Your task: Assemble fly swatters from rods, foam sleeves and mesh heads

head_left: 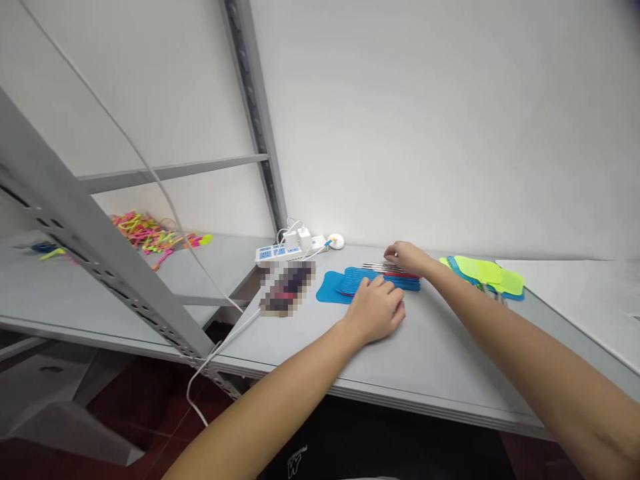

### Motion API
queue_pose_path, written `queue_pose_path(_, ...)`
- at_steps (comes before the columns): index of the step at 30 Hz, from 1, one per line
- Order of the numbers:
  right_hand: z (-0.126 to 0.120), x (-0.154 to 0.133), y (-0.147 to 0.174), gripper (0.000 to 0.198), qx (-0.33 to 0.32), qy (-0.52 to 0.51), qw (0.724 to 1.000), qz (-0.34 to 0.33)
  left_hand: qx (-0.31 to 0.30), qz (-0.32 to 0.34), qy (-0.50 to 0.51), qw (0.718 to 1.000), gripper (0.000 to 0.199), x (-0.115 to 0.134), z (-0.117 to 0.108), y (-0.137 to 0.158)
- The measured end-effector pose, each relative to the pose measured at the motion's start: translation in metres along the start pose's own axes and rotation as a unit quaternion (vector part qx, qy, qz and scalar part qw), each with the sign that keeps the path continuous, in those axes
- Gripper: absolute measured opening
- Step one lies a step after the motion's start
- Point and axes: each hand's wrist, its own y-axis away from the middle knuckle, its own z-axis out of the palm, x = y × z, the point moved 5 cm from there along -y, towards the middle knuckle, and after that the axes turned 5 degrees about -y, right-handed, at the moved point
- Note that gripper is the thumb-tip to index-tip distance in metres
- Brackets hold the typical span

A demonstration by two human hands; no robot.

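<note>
My left hand (377, 308) lies on the near edge of a stack of flat blue ribbed pads (356, 279), its fingers curled over them. Beneath the ribbed top pad, a smooth blue piece (331, 288) sticks out to the left, and a red edge shows in the stack. Just behind the stack is a bundle of thin metal rods (381, 267). My right hand (407, 257) is over these rods with its fingers bent together at their far side. Its fingertips are partly hidden, so I cannot see what they pinch.
Lime-green and blue flat paddles (483, 272) lie to the right, beside a white sheet (575, 287). A power strip (293, 251) with chargers and a cable stands against the wall. Leftward are a grey metal shelf post (100, 227) and a heap of bright plastic pieces (150, 233).
</note>
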Motion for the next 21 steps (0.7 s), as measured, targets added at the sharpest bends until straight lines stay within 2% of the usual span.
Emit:
queue_pose_path(5, 0.025, 0.015, -0.017, 0.034, -0.064, 0.017, 0.998, -0.019, 0.005, 0.004, -0.035, 0.999, 0.024, 0.004, 0.009, -0.001)
queue_pose_path(9, 0.03, 0.021, -0.023, 0.032, -0.085, 0.035, 0.995, -0.03, 0.006, -0.001, -0.049, 0.999, 0.027, 0.003, 0.016, -0.005)
queue_pose_path(12, 0.028, 0.019, -0.024, 0.033, -0.074, 0.051, 0.996, -0.029, 0.01, 0.004, -0.052, 0.999, 0.026, 0.004, 0.017, -0.007)
queue_pose_path(16, 0.006, 0.007, -0.014, 0.033, -0.004, 0.057, 0.998, -0.022, 0.013, 0.018, -0.049, 0.999, 0.022, 0.006, 0.015, -0.007)
queue_pose_path(21, -0.051, -0.01, 0.023, 0.018, 0.154, 0.021, 0.987, -0.037, 0.018, 0.004, -0.04, 0.999, 0.026, 0.002, 0.015, -0.008)
